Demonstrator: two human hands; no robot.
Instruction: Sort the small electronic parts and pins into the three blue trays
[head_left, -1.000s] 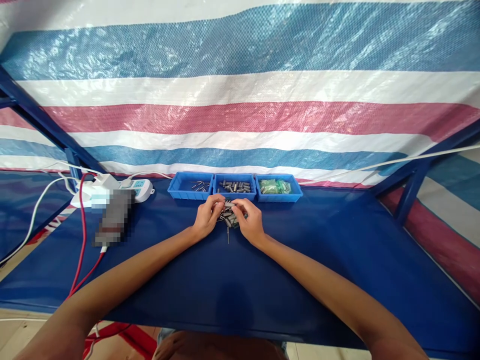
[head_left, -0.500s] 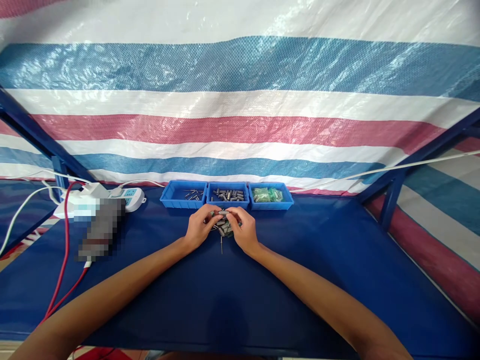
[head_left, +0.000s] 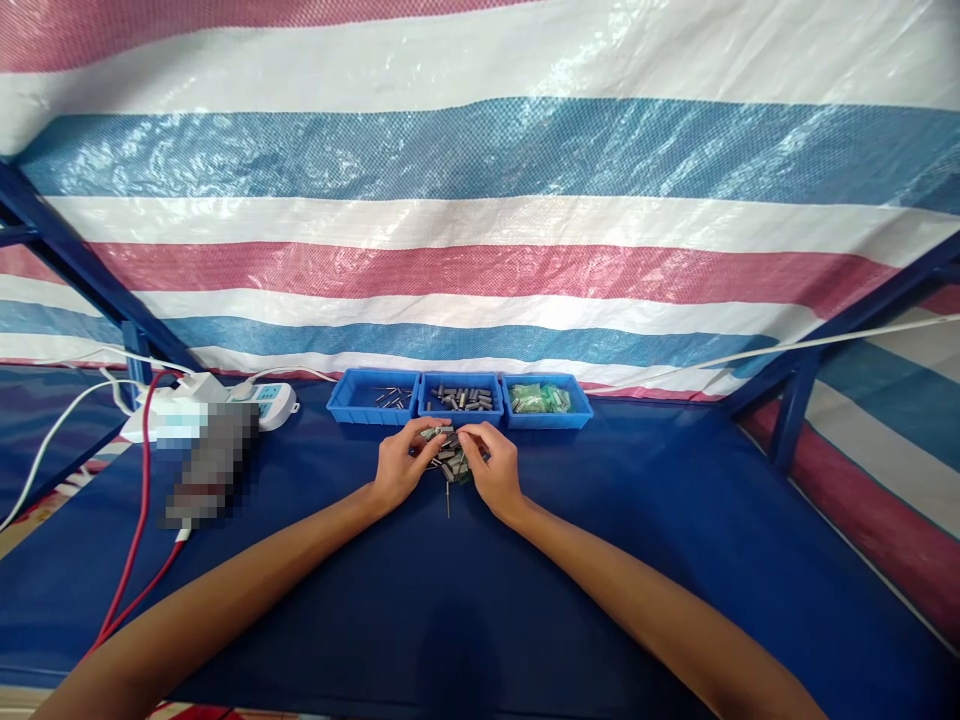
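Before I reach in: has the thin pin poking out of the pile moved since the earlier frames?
No. The thin pin shows no clear shift against the middle blue bin; the whole view moved with the camera.

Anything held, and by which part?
A small grey part seems held between the left hand and right hand; where each grips it is too small to tell.

I observe a makeshift workshop: striped tarpaulin [head_left: 480, 150] walling, blue framing [head_left: 97, 274], a power strip [head_left: 277, 402], and bins [head_left: 547, 420] of small parts [head_left: 466, 399] lining the desk [head_left: 637, 500].
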